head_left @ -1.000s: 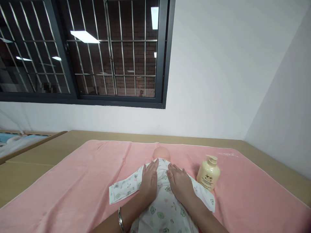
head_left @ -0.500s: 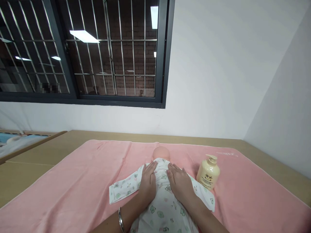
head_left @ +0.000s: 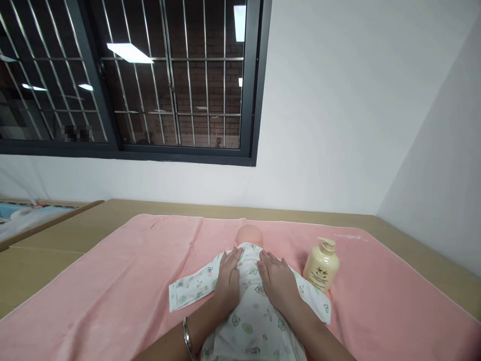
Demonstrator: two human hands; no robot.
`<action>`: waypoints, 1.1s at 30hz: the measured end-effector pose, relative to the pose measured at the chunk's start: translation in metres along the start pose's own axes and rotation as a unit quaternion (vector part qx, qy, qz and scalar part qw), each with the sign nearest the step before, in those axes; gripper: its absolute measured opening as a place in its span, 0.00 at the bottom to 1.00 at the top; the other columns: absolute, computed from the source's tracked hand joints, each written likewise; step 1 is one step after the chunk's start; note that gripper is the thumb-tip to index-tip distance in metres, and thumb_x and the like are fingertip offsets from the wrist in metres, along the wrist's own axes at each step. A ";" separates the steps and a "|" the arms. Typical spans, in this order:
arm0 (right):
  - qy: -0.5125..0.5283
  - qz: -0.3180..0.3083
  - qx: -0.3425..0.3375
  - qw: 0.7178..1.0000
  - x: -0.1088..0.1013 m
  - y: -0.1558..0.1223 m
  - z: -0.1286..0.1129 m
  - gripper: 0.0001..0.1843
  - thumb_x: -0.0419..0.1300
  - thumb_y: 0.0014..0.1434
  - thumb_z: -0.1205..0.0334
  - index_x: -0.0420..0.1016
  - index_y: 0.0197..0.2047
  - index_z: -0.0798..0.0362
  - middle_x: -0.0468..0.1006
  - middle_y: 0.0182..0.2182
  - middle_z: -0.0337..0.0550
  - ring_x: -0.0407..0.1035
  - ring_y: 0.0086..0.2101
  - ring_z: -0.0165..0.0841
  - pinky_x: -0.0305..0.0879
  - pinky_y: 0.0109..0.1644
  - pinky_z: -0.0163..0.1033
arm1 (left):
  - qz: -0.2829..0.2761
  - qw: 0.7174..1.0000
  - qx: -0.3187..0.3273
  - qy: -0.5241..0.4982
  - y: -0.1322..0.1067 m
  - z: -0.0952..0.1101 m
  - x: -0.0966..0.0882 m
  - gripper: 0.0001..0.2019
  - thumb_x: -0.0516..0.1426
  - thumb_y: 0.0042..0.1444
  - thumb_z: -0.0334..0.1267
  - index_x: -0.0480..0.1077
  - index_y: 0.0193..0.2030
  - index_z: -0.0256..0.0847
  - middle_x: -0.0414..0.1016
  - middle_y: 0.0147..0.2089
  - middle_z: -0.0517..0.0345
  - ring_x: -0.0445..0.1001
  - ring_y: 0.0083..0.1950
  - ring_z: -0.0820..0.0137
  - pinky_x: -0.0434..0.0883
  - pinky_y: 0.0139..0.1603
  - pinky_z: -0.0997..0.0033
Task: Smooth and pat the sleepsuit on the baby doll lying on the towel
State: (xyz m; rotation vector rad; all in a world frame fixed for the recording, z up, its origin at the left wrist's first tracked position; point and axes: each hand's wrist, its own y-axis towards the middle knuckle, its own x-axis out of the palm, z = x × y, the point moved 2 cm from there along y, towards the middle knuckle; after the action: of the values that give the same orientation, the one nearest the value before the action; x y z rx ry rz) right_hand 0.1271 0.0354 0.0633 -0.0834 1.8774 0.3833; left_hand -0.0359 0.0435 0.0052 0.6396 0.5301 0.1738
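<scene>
A baby doll (head_left: 249, 235) lies on a pink towel (head_left: 124, 281), with the top of its bald head away from me. It wears a white garment (head_left: 250, 321) printed with small green animals, and the sleeves spread out to both sides. My left hand (head_left: 228, 281) rests flat on the left upper part of the garment, fingers stretched toward the head. On the right upper part lies my right hand (head_left: 278, 281), flat as well, mirroring the left. Neither grips anything. Any limbs inside the sleeves are hidden.
A cream pump bottle (head_left: 322, 265) stands on the towel by the right sleeve. The towel covers a tan tabletop (head_left: 52, 250) set against a white wall (head_left: 319, 110). A barred window (head_left: 176, 85) is above at the left. Blue and white items (head_left: 30, 218) lie beyond the left edge.
The view has tilted very slightly, so everything sits a few pixels higher. Both hands stay in about the same place on the garment.
</scene>
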 end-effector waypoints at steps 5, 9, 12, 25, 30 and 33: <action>-0.009 -0.002 -0.002 1.000 0.000 -0.001 -0.002 0.30 0.32 0.72 0.52 0.63 0.64 0.57 0.66 0.62 0.51 0.54 0.64 0.43 0.46 0.66 0.58 | -0.004 1.000 -0.008 0.006 0.002 0.004 -0.004 0.25 0.41 0.60 0.30 0.67 0.60 0.39 0.71 0.62 0.51 0.64 0.66 0.65 0.50 0.72 0.47; -0.001 -0.009 -0.008 1.000 -0.001 0.001 -0.003 0.30 0.33 0.72 0.52 0.62 0.64 0.58 0.66 0.62 0.53 0.54 0.64 0.43 0.45 0.66 0.58 | -0.008 0.999 -0.040 0.011 0.006 0.009 -0.006 0.23 0.42 0.63 0.34 0.67 0.60 0.40 0.71 0.62 0.51 0.65 0.65 0.66 0.50 0.73 0.50; 0.015 -0.008 -0.007 1.000 -0.004 0.000 -0.005 0.29 0.36 0.72 0.51 0.63 0.64 0.58 0.66 0.62 0.55 0.53 0.64 0.44 0.43 0.66 0.59 | -0.020 0.998 -0.052 0.024 0.008 0.013 -0.007 0.21 0.43 0.65 0.39 0.66 0.61 0.40 0.70 0.62 0.49 0.66 0.64 0.64 0.51 0.72 0.49; 0.058 -0.060 -0.236 0.968 -0.037 -0.030 -0.056 0.17 0.59 0.63 0.49 0.68 0.28 0.51 0.72 0.29 0.42 0.65 0.36 0.37 0.61 0.46 0.44 | -0.107 0.986 0.102 0.078 0.026 0.054 -0.034 0.45 0.60 0.46 0.41 0.47 0.71 0.39 0.48 0.74 0.44 0.39 0.75 0.49 0.33 0.71 0.39; 0.136 -0.038 -0.214 0.967 -0.040 -0.037 -0.060 0.17 0.60 0.63 0.59 0.60 0.26 0.51 0.68 0.26 0.37 0.61 0.31 0.31 0.57 0.36 0.36 | -0.138 0.987 0.083 -0.009 0.029 0.065 -0.044 0.40 0.58 0.46 0.36 0.54 0.69 0.41 0.56 0.71 0.48 0.50 0.73 0.55 0.49 0.72 0.49; 0.162 0.001 -0.185 0.969 -0.036 -0.041 -0.062 0.19 0.58 0.63 0.57 0.58 0.23 0.51 0.66 0.23 0.35 0.58 0.26 0.28 0.52 0.31 0.35 | -0.181 0.980 0.070 -0.035 0.025 0.070 -0.043 0.31 0.59 0.47 0.37 0.66 0.61 0.43 0.62 0.67 0.50 0.53 0.71 0.55 0.54 0.70 0.51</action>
State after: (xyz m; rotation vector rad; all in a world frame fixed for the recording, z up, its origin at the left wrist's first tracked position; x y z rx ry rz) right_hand 0.0927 -0.0265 0.1052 -0.4168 2.1040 0.7567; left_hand -0.0361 0.0135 0.0851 0.6717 0.5850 -0.2311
